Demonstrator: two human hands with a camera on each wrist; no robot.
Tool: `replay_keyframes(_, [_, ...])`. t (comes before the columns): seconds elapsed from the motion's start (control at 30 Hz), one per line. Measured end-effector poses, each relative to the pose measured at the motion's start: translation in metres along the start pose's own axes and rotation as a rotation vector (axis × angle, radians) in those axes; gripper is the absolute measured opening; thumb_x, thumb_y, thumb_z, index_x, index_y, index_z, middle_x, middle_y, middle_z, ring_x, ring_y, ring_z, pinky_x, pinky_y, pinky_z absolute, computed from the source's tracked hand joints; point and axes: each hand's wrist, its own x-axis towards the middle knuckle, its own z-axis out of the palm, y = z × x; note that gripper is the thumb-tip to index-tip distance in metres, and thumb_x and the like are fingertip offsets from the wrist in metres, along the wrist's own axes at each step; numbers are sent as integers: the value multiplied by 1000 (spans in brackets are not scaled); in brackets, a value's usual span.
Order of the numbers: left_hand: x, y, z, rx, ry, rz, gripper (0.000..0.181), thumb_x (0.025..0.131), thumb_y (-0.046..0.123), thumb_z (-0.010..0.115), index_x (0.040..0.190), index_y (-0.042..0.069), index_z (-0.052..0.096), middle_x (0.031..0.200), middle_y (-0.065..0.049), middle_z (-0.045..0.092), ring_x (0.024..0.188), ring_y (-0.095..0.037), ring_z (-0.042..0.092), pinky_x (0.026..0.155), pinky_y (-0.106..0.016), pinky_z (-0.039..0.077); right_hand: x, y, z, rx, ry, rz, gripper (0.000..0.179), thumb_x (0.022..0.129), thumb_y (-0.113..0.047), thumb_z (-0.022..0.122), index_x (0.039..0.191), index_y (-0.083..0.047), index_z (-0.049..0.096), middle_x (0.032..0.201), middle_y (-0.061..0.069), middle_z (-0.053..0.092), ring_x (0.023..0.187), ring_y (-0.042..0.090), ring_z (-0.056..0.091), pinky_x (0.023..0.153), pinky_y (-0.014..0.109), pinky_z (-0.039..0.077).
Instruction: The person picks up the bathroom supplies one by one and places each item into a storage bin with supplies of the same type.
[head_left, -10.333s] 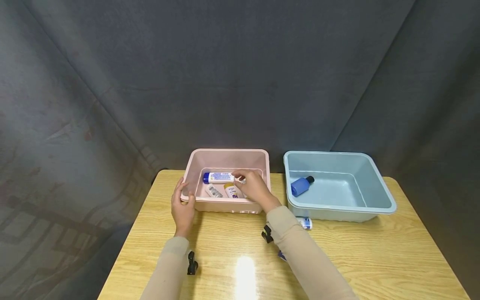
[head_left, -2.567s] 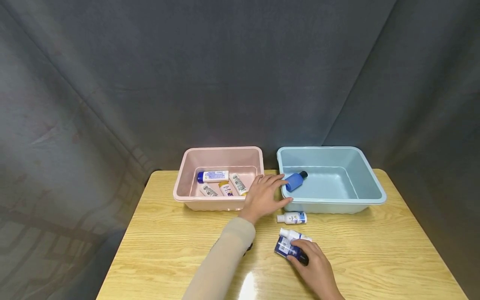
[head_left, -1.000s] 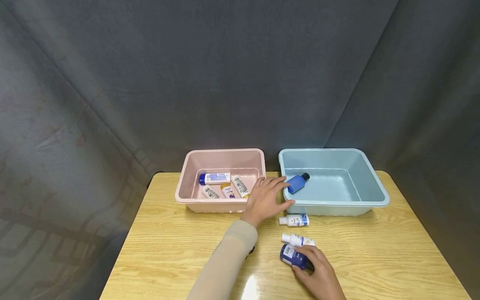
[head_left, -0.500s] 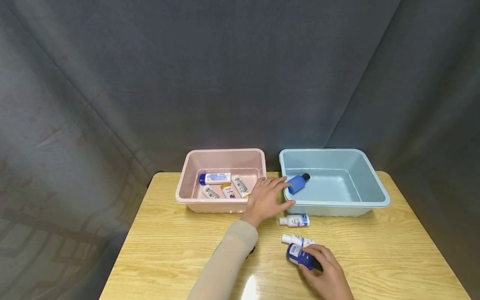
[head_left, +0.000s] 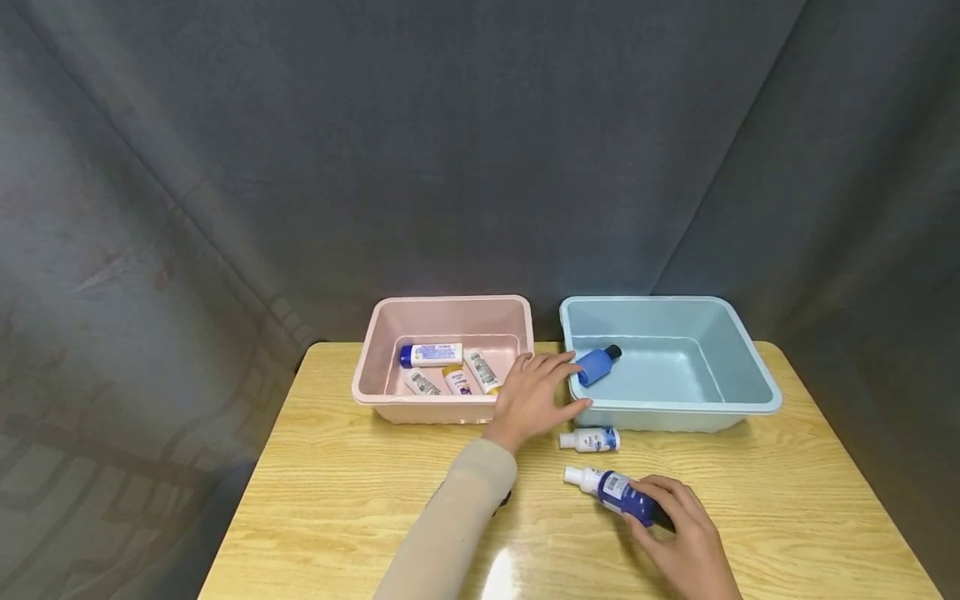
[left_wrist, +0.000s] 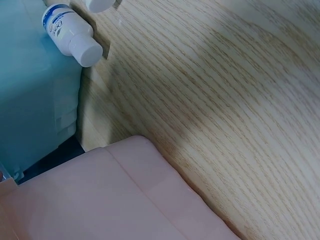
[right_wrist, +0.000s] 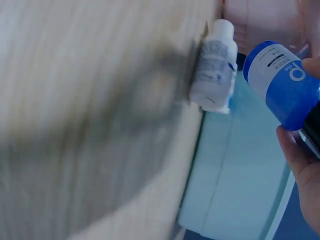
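The navy bottle [head_left: 624, 497] has shifted rightward with the right hand [head_left: 684, 531] since half a second ago, now partly hiding a white-capped bottle [head_left: 584, 477] on the bench [head_left: 315, 517]. That hand's fingers grasp the navy bottle near its black cap. The left hand [head_left: 534, 400], fingers released and spread, is at the light-blue tub's [head_left: 675, 407] near-left corner, beside the pink tub [head_left: 427, 401].

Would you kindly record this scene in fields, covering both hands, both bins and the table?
Right hand: grips a labelled blue bottle
Left hand: rests at the near-left corner of the blue bin
Pink bin: one blue-capped container, three others
Blue bin: a black-capped blue bottle
Table: two white bottles lying down, one partly hidden
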Motion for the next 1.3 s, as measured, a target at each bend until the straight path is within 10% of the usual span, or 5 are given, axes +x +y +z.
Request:
replay_keyframes(0.5, [1, 0, -2, 21, -25, -4, 67, 92, 74, 39, 146, 36, 47, 155, 15, 37, 136, -11, 41, 116, -38, 25, 26, 0, -33, 44, 142, -92, 57, 56, 11, 86, 109, -4, 71, 110, 12, 63, 108, -6, 45, 85, -1, 38])
replay_keyframes(0.63, [1, 0, -1, 18, -19, -3, 66, 92, 74, 39, 146, 36, 48, 155, 15, 37, 136, -11, 41, 115, -38, 25, 36, 2, -40, 60, 155, -122, 38, 81, -26, 82, 108, -1, 71, 109, 14, 64, 109, -5, 47, 87, 0, 37])
replay_keyframes(0.73, [1, 0, 0, 15, -23, -5, 67, 92, 74, 39, 146, 36, 47, 155, 15, 37, 136, -12, 41, 115, -38, 25, 42, 3, -43, 62, 157, -137, 57, 90, -54, 62, 107, 0, 71, 109, 15, 64, 109, -1, 48, 90, 1, 36])
replay_keyframes(1.3, [1, 2, 0, 30, -24, -6, 67, 92, 74, 38, 146, 36, 47, 155, 15, 38, 136, -11, 41, 115, -38, 25, 80, -9, -48, 57, 202, -239, 60, 91, -58, 58, 106, -2, 73, 108, 15, 66, 100, 23, 56, 94, 3, 34])
